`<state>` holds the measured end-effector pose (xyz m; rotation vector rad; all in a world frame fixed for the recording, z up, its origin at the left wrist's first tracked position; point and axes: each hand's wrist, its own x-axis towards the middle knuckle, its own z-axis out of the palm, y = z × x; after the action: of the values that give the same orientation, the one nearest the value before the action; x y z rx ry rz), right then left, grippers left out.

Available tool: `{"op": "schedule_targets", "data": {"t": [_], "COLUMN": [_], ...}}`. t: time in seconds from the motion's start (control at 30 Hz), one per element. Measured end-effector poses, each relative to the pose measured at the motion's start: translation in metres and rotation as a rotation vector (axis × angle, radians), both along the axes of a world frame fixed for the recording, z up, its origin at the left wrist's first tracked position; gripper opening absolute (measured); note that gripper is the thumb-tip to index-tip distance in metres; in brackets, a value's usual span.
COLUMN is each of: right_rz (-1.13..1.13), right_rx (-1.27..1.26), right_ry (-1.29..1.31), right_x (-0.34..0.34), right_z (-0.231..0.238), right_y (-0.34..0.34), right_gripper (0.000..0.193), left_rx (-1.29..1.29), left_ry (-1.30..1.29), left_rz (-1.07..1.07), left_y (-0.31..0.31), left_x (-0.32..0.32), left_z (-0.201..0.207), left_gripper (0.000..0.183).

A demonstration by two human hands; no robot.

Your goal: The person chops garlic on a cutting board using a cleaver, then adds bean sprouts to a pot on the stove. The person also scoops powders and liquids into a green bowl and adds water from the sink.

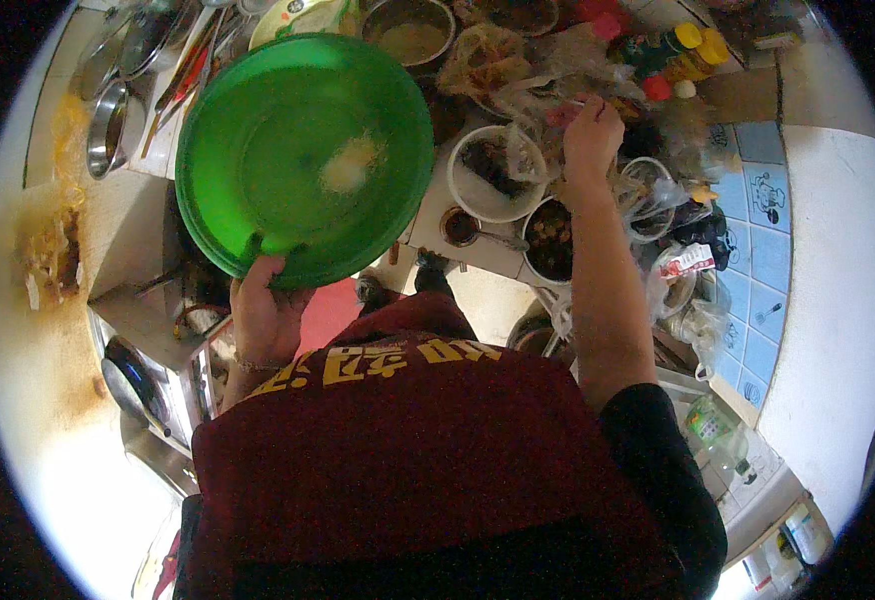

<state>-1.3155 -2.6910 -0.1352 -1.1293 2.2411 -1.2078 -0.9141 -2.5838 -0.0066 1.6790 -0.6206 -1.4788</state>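
My left hand (266, 318) grips the near rim of a large green plastic basin (248, 200), thumb over the edge. The basin is tilted toward me, and a small pale powdery heap (353, 163) lies on its inside. My right hand (593, 140) reaches over the crowded counter, fingers closed among clear plastic bags (538, 100); what they hold is too small to make out. Nearest below that hand are a white tub (468, 190) with white grains and a dark bag in it, and a bowl of dark pieces (550, 240).
A small jar of dark sauce (460, 227) with a spoon stands at the counter's front edge. Metal bowls (408, 30) sit at the back, yellow-capped bottles (688, 45) at the back right. A wok (133, 380) is at left, a plastic bottle (718, 430) at right.
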Motion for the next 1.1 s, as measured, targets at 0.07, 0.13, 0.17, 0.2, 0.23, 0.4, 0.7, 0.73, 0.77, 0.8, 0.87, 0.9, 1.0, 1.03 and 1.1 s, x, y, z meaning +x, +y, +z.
{"op": "schedule_targets", "data": {"t": [0.07,0.13,0.17,0.2,0.23,0.4,0.7,0.73,0.77,0.8,0.87,0.9,1.0,1.03,1.1], "right_rz": [-0.041,-0.079,-0.093,-0.108,-0.126,-0.164,-0.223,-0.219,-0.21,-0.201,-0.189,-0.168,-0.093,-0.047,0.038], "right_rx": [-0.048,-0.095,-0.117,-0.139,-0.168,-0.26,-0.257,-0.284,-0.31,-0.335,-0.301,-0.299,-0.276,-0.261,-0.225], "right_ry": [-0.115,-0.23,-0.29,-0.35,-0.387,-0.554,-0.552,-0.586,-0.62,-0.656,-0.633,-0.64,-0.675,-0.69,-0.67], "right_x": [-0.006,-0.009,-0.009,-0.007,-0.005,-0.001,-0.002,0.001,0.006,0.011,0.02,0.028,0.049,0.057,0.071], "right_z": [0.002,0.007,0.011,0.015,0.022,0.044,0.076,0.085,0.099,0.111,0.133,0.145,0.166,0.173,0.174], "right_y": [0.007,0.014,0.018,0.023,0.028,0.041,0.062,0.066,0.071,0.075,0.084,0.088,0.096,0.1,0.102], "right_gripper": [0.034,0.032,0.031,0.03,0.03,0.032,0.032,0.032,0.032,0.032,0.033,0.034,0.036,0.036,0.035], "left_rx": [0.066,0.053,0.047,0.052,0.057,0.064,0.105,0.119,0.132,-0.01,-0.137,-0.122,0.195,0.186,0.183], "left_ry": [0.283,0.273,0.265,0.262,0.26,0.278,0.288,0.263,0.239,0.09,-0.075,-0.09,0.206,0.228,0.276], "left_rz": [0.217,0.217,0.221,0.216,0.211,0.189,0.129,0.107,0.089,-0.073,-0.234,-0.23,0.096,0.094,0.086], "left_y": [-0.006,-0.009,-0.009,-0.009,-0.01,-0.007,-0.008,-0.009,-0.008,-0.003,0.002,0.002,-0.004,-0.003,-0.002], "left_x": [-0.005,-0.01,-0.012,-0.014,-0.015,-0.015,-0.026,-0.026,-0.024,-0.022,-0.021,-0.025,-0.045,-0.046,-0.049], "left_z": [0.003,0.004,0.006,0.007,0.007,0.003,-0.002,-0.003,-0.006,-0.014,-0.023,-0.016,0.005,0.006,0.012], "left_gripper": [0.036,0.037,0.038,0.038,0.039,0.038,0.038,0.038,0.037,0.037,0.036,0.036,0.035,0.035,0.036]}}
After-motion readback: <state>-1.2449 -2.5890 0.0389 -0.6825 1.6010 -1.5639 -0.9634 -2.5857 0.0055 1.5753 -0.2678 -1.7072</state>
